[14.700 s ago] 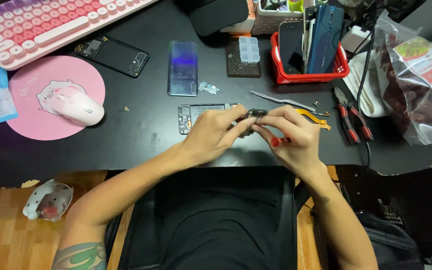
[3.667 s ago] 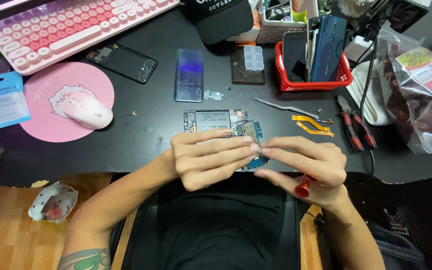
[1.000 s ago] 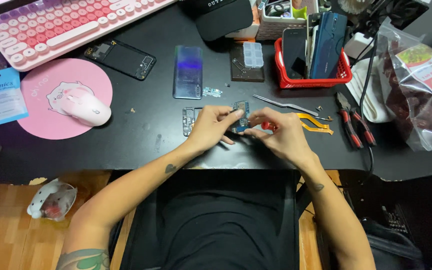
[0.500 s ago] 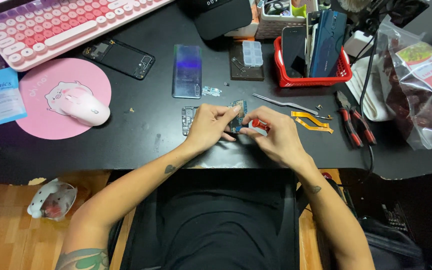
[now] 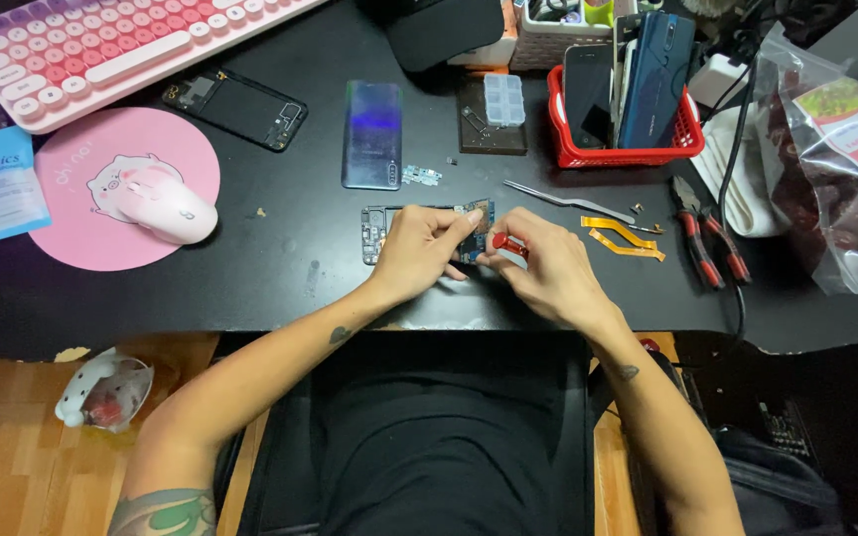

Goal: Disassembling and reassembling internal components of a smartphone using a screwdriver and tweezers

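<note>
Centre of frame, near table edge: left hand, fingers closed on the opened phone chassis, pinning it flat to the black table. Right hand just beside, fingers gripping a red-handled screwdriver at the chassis's right end. Right of hands: tweezers, orange flex cables, red-handled pliers. Above: phone back cover. Upper right: red basket of phones. Left: pink mouse. Upper left: pink keyboard.

Even overhead light, sharp centre, wide-lens bend at the edges.
I note glare on the blue phone back at 11 o'clock; keyboard bows at 10; soft shadows beneath both hands.
</note>
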